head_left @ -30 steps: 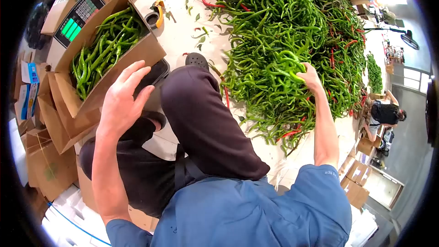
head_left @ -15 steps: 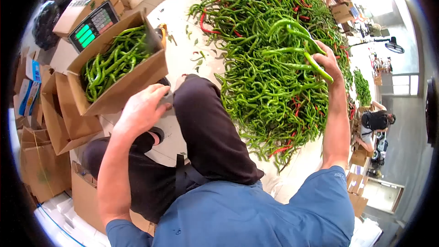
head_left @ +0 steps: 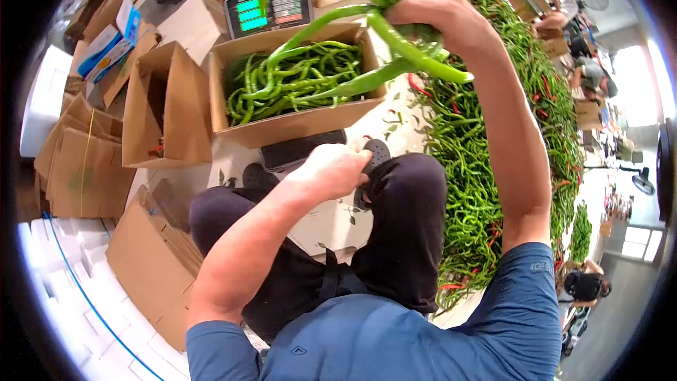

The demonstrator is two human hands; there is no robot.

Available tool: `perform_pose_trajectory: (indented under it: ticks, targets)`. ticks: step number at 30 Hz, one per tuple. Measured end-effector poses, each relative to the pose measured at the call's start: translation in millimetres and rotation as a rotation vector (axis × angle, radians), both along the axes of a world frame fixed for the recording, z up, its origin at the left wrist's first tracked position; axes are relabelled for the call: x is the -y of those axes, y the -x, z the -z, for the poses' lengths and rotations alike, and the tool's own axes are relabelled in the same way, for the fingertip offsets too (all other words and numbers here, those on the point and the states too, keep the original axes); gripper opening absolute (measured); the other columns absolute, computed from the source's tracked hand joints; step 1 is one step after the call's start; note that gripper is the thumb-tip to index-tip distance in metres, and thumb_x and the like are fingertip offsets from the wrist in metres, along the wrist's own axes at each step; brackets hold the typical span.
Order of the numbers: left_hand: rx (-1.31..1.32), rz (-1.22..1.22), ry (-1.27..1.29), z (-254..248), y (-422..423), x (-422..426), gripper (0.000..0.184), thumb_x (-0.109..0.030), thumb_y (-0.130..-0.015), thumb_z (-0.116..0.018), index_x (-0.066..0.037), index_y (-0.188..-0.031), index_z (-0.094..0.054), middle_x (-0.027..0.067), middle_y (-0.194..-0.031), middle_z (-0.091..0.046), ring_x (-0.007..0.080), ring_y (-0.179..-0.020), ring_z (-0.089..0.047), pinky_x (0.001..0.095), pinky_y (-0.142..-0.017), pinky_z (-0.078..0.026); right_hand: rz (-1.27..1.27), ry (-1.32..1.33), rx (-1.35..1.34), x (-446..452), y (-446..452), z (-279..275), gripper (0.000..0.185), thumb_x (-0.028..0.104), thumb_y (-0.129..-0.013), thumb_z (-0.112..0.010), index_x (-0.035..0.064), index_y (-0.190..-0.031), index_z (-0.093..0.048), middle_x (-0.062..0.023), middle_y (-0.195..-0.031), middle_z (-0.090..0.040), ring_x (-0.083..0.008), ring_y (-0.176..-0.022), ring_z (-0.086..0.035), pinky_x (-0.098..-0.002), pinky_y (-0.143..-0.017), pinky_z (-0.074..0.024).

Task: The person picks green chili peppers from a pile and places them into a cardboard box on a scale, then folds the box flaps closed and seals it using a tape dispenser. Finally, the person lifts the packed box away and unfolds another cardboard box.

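A bunch of long green chili peppers is gripped in my right hand, raised between the cardboard box and the large pile. Some of them hang in front of the box. That open cardboard box holds more green chili peppers. My left hand hovers in front of the box, near my knee, with its fingers curled in; whatever they may hold is hidden. To the right spreads a big floor pile of green chili peppers with some red ones among them.
A scale display with lit green digits stands behind the box. An open carton and folded cardboard are on the left, white foam boxes at lower left. Other people sit beyond the pile.
My right hand has lifted the peppers off the pile and carried them left toward the box. The left hand's fingers have curled. The view has turned left.
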State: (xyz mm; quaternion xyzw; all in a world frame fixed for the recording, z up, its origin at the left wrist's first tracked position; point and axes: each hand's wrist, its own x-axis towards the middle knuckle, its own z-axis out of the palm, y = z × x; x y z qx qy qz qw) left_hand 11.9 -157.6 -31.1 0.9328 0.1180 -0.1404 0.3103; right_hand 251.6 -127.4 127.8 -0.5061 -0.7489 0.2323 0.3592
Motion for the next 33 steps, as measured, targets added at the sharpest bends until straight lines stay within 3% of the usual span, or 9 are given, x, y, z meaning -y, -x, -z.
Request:
perform_pose_trajectory:
  ticks: [3,5,8,10,17,23,27,31,33]
  targets:
    - [0.138,-0.011,0.008,8.6,1.2,-4.6,0.040,-0.029,-0.092,-0.068,-0.004,-0.122,-0.063,0.0193,-0.118,-0.067,0.0375,-0.107,-0.067,0.0471,-0.091,-0.055,0.036,0.409,-0.169,-45.9,37.4,15.1,0.053,0.009,-0.082,-0.070,0.0002,-0.134,-0.061,-0.0074,-0.102,-0.072,-0.0116,-0.086,-0.069,-0.0241,-0.071,-0.0542]
    - [0.191,-0.025,-0.014,9.6,0.8,-2.5,0.037,-0.028,-0.090,-0.070,-0.003,-0.116,-0.064,0.0177,-0.112,-0.068,0.0373,-0.101,-0.069,0.0475,-0.088,-0.056,0.026,0.423,-0.082,-70.1,32.7,59.0,0.053,0.013,-0.085,-0.070,0.0002,-0.135,-0.059,-0.0097,-0.104,-0.073,-0.0148,-0.091,-0.070,-0.0281,-0.077,-0.0564]
    - [0.191,0.010,-0.016,5.5,-0.8,-3.3,0.033,-0.026,-0.086,-0.073,-0.002,-0.108,-0.065,0.0189,-0.099,-0.068,0.0368,-0.095,-0.070,0.0471,-0.082,-0.057,0.212,0.359,0.455,-66.9,17.0,111.0,0.054,0.015,-0.089,-0.067,-0.0008,-0.139,-0.054,-0.0199,-0.116,-0.072,-0.0301,-0.106,-0.069,-0.0393,-0.095,-0.0550]
    - [0.194,0.030,-0.024,0.6,-0.4,-4.5,0.033,-0.025,-0.086,-0.074,-0.001,-0.107,-0.065,0.0190,-0.097,-0.068,0.0369,-0.094,-0.070,0.0468,-0.082,-0.057,0.273,0.298,0.435,-45.1,0.5,132.3,0.050,0.016,-0.091,-0.067,-0.0001,-0.138,-0.056,-0.0223,-0.118,-0.070,-0.0333,-0.111,-0.068,-0.0408,-0.099,-0.0526]
    - [0.214,0.051,-0.053,2.6,-3.0,6.8,0.036,-0.029,-0.087,-0.075,-0.001,-0.107,-0.065,0.0184,-0.095,-0.070,0.0368,-0.092,-0.070,0.0450,-0.080,-0.057,0.442,0.434,0.195,38.4,18.9,87.4,0.047,0.020,-0.096,-0.071,0.0008,-0.137,-0.058,-0.0147,-0.110,-0.072,-0.0178,-0.096,-0.067,-0.0332,-0.089,-0.0550]
    - [0.188,0.071,0.002,7.0,-6.8,17.2,0.038,-0.031,-0.089,-0.074,0.000,-0.109,-0.065,0.0192,-0.096,-0.070,0.0360,-0.091,-0.071,0.0448,-0.080,-0.057,0.471,0.466,0.081,63.6,37.5,65.6,0.051,0.022,-0.096,-0.073,0.0021,-0.140,-0.057,-0.0136,-0.112,-0.071,-0.0172,-0.097,-0.067,-0.0323,-0.090,-0.0541]
    - [0.105,0.058,0.032,6.4,-8.9,13.6,0.036,-0.030,-0.089,-0.074,-0.001,-0.108,-0.064,0.0186,-0.095,-0.069,0.0356,-0.093,-0.070,0.0454,-0.081,-0.055,0.480,0.438,-0.129,57.9,14.1,106.9,0.051,0.018,-0.094,-0.073,-0.0024,-0.138,-0.057,-0.0160,-0.108,-0.074,-0.0195,-0.094,-0.070,-0.0334,-0.085,-0.0561]
    - [0.155,0.030,0.010,11.3,-9.7,13.1,0.035,-0.028,-0.088,-0.075,-0.002,-0.107,-0.064,0.0179,-0.094,-0.069,0.0353,-0.091,-0.070,0.0456,-0.078,-0.056,0.576,0.490,0.222,59.0,0.1,132.3,0.047,0.017,-0.092,-0.072,-0.0047,-0.133,-0.060,-0.0203,-0.100,-0.075,-0.0265,-0.091,-0.073,-0.0357,-0.084,-0.0557]
    - [0.172,0.023,0.004,9.1,-9.3,11.7,0.035,-0.028,-0.087,-0.075,-0.002,-0.107,-0.064,0.0173,-0.094,-0.069,0.0353,-0.091,-0.070,0.0457,-0.078,-0.056,0.565,0.484,0.159,56.3,-8.7,140.6,0.047,0.017,-0.092,-0.072,-0.0046,-0.132,-0.060,-0.0192,-0.098,-0.074,-0.0256,-0.088,-0.071,-0.0353,-0.081,-0.0556]
